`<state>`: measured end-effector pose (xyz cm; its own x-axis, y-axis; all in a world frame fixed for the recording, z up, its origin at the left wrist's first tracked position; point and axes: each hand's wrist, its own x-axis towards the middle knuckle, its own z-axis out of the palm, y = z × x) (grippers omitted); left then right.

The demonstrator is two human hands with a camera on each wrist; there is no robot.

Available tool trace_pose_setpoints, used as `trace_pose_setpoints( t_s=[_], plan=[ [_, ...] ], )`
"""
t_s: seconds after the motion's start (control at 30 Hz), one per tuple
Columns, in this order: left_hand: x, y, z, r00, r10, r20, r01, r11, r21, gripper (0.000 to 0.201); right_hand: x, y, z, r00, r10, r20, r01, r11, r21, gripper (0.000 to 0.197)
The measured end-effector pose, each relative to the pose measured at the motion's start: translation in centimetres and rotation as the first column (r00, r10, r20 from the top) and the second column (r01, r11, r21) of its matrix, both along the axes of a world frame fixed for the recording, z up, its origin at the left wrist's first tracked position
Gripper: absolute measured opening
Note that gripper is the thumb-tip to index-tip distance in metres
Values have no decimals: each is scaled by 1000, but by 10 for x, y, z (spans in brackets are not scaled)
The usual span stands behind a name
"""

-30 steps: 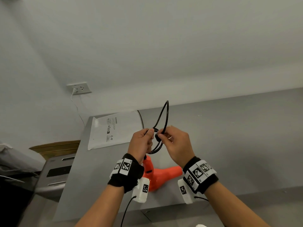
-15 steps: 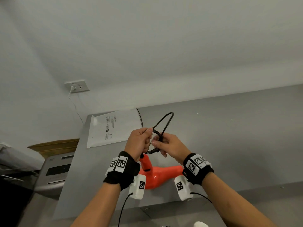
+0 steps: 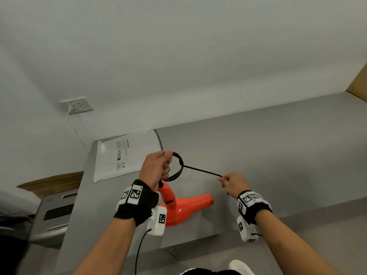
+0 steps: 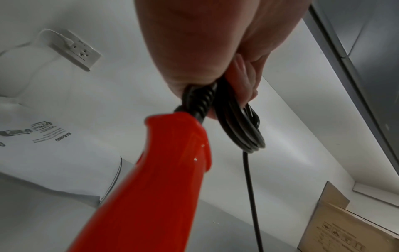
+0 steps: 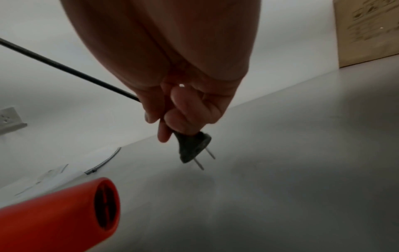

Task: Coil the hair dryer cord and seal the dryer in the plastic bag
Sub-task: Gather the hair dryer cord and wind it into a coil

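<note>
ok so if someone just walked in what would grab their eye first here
Probably the bright orange hair dryer lying on the grey table, nozzle pointing right. Just above it, the left hand grips a coil of black cord, and one strand runs taut to the right hand, which holds the plug. A white plastic bag lies flat behind.

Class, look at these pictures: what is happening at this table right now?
A person is bundling an orange hair dryer's black cord. The left hand grips the coiled loops by the dryer's handle; the right hand holds the plug end, pulling the last stretch straight out from the coil. The dryer's body rests on the grey table. The white plastic bag lies flat, unused.
</note>
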<state>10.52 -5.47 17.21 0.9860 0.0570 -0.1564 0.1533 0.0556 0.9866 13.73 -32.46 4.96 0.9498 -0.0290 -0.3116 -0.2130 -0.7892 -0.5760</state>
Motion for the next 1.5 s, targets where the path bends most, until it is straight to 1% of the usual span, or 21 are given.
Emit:
trace_pose_setpoints(
  t_s=[0.07, 0.1, 0.13, 0.17, 0.2, 0.27, 0.3, 0.37, 0.47, 0.6, 0.7, 0.8, 0.83, 0.9, 1.0, 1.07, 1.13, 1.17, 1.33, 1.43, 1.5],
  plan=[
    [0, -3, 1, 1000, -3, -2, 3, 1000, 11, 35, -1, -4, 7, 998, -62, -9, 62, 998, 10, 39],
    [0, -4, 2, 1000, 4, -2, -4, 1000, 6, 35, -4, -3, 15, 993, -108, -39, 111, 989, 102, 39],
    [0, -4, 2, 1000, 14, -2, -14, 1000, 0, 36, -8, 1, 24, 985, -145, -91, 165, 945, 283, 38],
    [0, -4, 3, 1000, 22, -2, -22, 1000, -5, 36, -14, 6, 37, 978, -153, -145, 206, 839, 503, 36],
    [1, -3, 3, 1000, 30, -1, -30, 1000, -7, 37, -21, 14, 52, 977, -137, -164, 213, 687, 695, 33],
    [1, -2, 3, 999, 38, -1, -39, 999, -6, 38, -35, 32, 84, 991, -74, -108, 130, 425, 896, 23],
    [1, -3, 4, 999, 40, 0, -40, 999, -6, 38, -41, 42, 98, 997, -54, -48, 64, 354, 933, 18],
    [0, -6, 4, 999, 40, 8, -40, 999, -9, 38, -49, 63, 115, 996, -73, 47, -23, 295, 955, 13],
    [0, -10, 5, 998, 54, 12, -54, 998, 10, 38, -54, 89, 119, 976, -149, 157, -93, 365, 926, 9],
    [-2, -5, 3, 998, 64, 15, -64, 998, 11, 37, -52, 103, 108, 902, -184, 391, -220, 583, 782, 3],
    [-6, -8, 5, 999, 40, 24, -41, 998, 42, 37, -50, 109, 102, 844, -85, 529, -307, 732, 608, 3],
    [-9, -15, 6, 999, 15, 31, -17, 997, 73, 37, -51, 120, 90, 880, -105, 463, -194, 810, 553, 10],
    [-9, -16, 6, 999, 11, 30, -13, 997, 69, 37, -51, 124, 87, 913, -166, 372, -100, 794, 600, 12],
    [-10, -15, 6, 1000, 9, 29, -10, 999, 34, 37, -50, 128, 82, 956, -261, 133, 90, 696, 713, 17],
    [-11, -12, 5, 999, -13, 35, 13, 1000, -1, 36, -46, 126, 80, 975, -155, -161, 214, 444, 870, 26],
    [-11, -12, 5, 999, -35, 34, 36, 999, -28, 37, -47, 125, 83, 979, -36, -198, 201, 243, 949, 24],
    [-10, -11, 4, 998, -45, 32, 47, 997, -62, 37, -47, 126, 84, 987, 31, -157, 151, 140, 979, 26],
    [-9, -11, 4, 999, -42, 31, 44, 997, -70, 37, -47, 126, 83, 989, 54, -136, 128, 134, 983, 27],
    [-6, -4, 2, 999, 3, 32, -1, 998, -68, 37, -48, 121, 72, 991, 99, -86, 61, 231, 971, 37],
    [-4, 0, 1, 999, 26, 27, -24, 998, -66, 37, -55, 114, 64, 995, 98, -25, -7, 306, 952, 19],
    [-1, 2, 0, 998, 56, 16, -55, 995, -80, 37, -59, 107, 56, 990, 134, 41, -95, 421, 902, 9]
  ],
)
